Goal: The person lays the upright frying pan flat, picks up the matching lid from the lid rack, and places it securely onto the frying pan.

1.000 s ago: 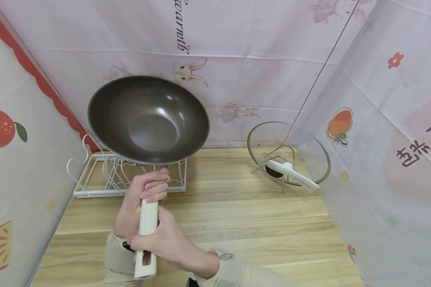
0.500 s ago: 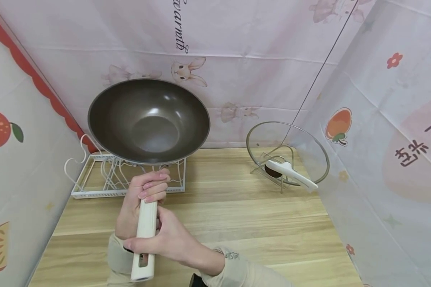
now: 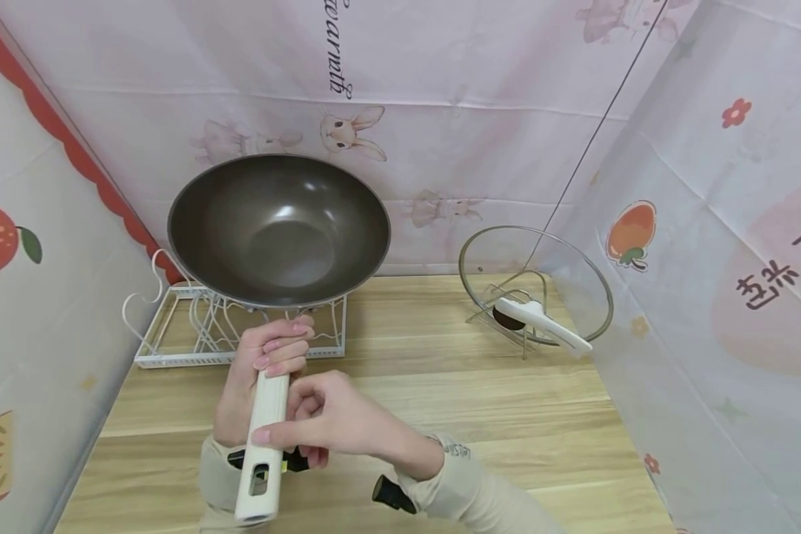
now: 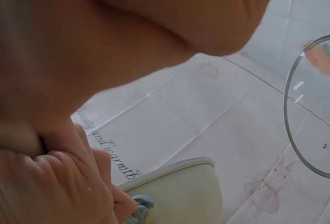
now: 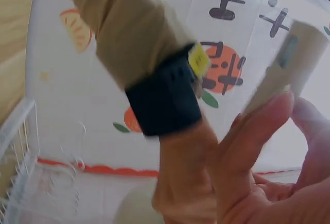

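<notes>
A dark-lined wok (image 3: pixel 287 245) with a cream outer wall (image 4: pixel 191 193) is tilted so that its inside faces me in the head view. My left hand (image 3: pixel 260 371) grips its long white handle (image 3: pixel 265 430) near the bowl, fingers wrapped round it. Farther down the handle, my right hand (image 3: pixel 340 419) has its thumb laid across the top and a bent index finger beside it, a light pinch. In the right wrist view the handle's slotted end (image 5: pixel 294 53) sticks out past the thumb. The left palm is hidden.
Behind and below the wok stands a white wire rack (image 3: pixel 240 358) on the wooden tabletop (image 3: pixel 407 400). At the right a glass lid (image 3: pixel 574 285) with a white knob handle leans in a wire stand (image 3: pixel 526 345). Printed cloth walls (image 3: pixel 474 148) enclose the back and sides.
The wok's bowl has dipped slightly, and its handle end has swung a little left. My right hand has loosened and shifted slightly up and right, its thumb higher on the handle.
</notes>
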`<action>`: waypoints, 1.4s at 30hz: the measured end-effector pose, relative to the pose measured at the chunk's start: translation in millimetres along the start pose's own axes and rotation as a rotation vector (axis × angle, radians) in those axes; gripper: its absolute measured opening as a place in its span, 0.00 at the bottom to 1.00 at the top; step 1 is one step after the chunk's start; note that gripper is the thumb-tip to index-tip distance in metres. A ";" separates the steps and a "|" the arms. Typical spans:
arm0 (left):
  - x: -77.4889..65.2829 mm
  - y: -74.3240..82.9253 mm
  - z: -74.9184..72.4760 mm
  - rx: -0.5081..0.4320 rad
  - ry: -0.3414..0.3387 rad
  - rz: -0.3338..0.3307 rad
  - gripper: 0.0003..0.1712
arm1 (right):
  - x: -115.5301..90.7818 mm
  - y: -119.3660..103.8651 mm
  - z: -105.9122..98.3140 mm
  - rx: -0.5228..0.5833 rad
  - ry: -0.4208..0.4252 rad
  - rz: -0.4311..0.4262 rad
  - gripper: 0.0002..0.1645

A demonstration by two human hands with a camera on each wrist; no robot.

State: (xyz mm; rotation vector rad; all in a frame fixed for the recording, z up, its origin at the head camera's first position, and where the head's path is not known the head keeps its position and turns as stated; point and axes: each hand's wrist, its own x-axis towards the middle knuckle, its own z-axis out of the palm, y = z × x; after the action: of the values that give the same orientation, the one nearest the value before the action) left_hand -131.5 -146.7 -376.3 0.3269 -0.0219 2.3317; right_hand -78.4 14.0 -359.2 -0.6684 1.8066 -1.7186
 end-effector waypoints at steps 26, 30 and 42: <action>12.0 1.8 1.1 -0.058 -0.235 -0.138 0.06 | 38.9 -49.5 -127.6 -0.912 0.600 -0.962 0.08; 12.9 2.4 0.7 -0.067 -0.228 -0.140 0.06 | 57.6 -55.7 -157.9 -1.106 0.675 -1.025 0.08; 14.7 1.8 1.1 -0.065 -0.203 -0.140 0.08 | 114.6 -48.1 -243.6 -1.412 0.600 -0.656 0.18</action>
State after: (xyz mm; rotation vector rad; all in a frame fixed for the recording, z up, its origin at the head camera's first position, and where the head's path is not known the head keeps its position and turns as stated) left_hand -142.4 -137.8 -371.6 0.5149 -0.1680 2.1463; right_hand -330.4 108.4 -310.4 -1.4860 3.4699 -0.6292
